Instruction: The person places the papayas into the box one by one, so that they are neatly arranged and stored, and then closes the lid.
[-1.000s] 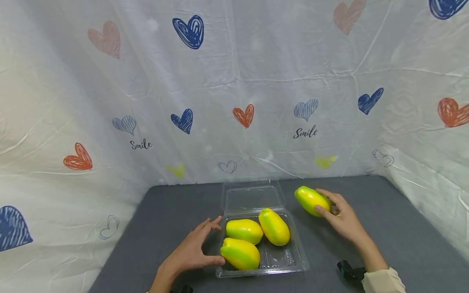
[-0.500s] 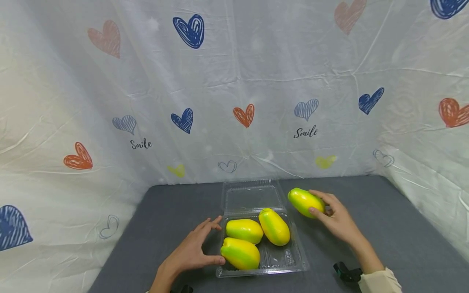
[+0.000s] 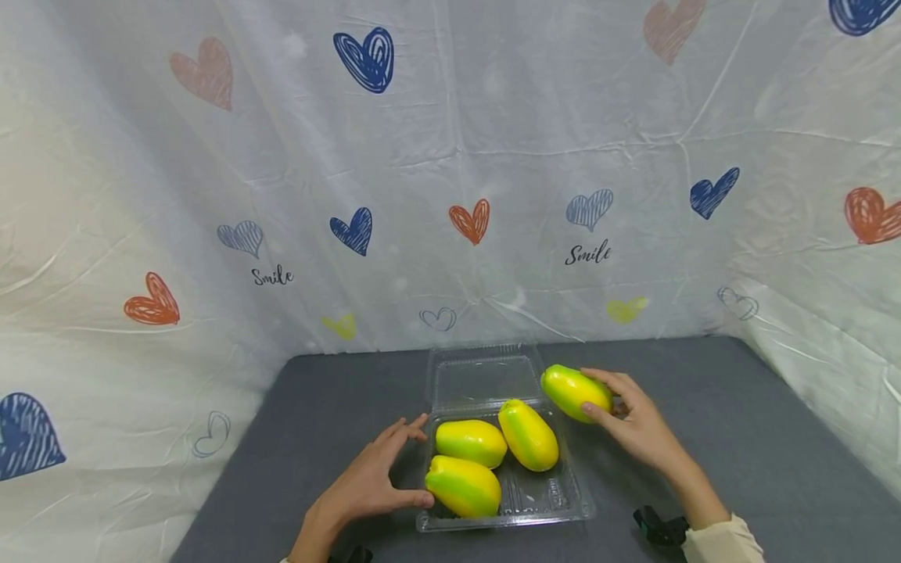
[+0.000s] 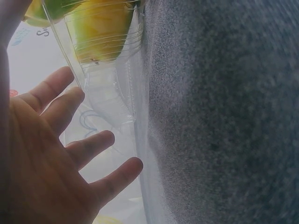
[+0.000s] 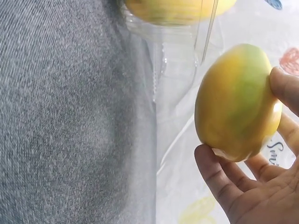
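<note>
My right hand [image 3: 642, 426] grips a yellow-green papaya [image 3: 572, 391] between thumb and fingers. In the right wrist view the papaya [image 5: 236, 102] is held up off the cloth, its end pointing away from the palm. It hangs by the back right corner of a clear plastic clamshell box [image 3: 538, 500]. Three more papayas lie in the box: one at back left [image 3: 470, 442], one at front left [image 3: 463, 486], one at back right [image 3: 528, 435]. At the box's left side, my left hand [image 3: 369, 481] spreads its fingers along the rim, holding nothing.
The box's clear lid [image 3: 486, 379] lies folded back behind it. A grey cloth [image 3: 704, 391] covers the table. A white curtain [image 3: 408, 156] printed with hearts hangs behind and at both sides. Black straps [image 3: 660, 527] sit at the wrists.
My right hand has carried its papaya leftward and slightly nearer, up to the box's back right corner. The left hand and the papayas in the box have stayed put.
</note>
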Demonstrator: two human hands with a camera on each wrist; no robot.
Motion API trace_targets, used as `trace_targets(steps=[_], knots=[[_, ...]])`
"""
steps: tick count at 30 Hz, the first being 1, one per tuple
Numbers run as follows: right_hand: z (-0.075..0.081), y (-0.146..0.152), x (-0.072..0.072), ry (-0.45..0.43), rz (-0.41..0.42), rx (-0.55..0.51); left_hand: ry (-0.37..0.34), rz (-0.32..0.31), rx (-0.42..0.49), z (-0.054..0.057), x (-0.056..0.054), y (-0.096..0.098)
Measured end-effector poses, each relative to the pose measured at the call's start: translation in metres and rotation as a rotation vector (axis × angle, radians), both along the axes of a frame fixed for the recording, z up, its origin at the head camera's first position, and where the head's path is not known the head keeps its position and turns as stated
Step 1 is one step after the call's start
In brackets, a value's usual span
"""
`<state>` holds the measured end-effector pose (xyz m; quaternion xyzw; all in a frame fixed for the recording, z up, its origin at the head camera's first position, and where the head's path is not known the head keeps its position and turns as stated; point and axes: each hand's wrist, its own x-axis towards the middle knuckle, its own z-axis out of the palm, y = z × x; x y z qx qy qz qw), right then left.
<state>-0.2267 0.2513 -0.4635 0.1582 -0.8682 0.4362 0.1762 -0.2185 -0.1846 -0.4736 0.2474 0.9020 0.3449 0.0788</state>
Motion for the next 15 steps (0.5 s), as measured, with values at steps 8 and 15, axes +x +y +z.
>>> trace_targets(steps=[8,15], knots=[[0.0004,-0.0035,-0.0001,-0.001,0.014,0.002,0.004,-0.007,0.004,-0.0006,0.0005,0.0007],[0.0038,-0.0074,0.0016,0.003,0.019,0.016,0.005,-0.005,0.001,0.0006,0.0001,0.0007]])
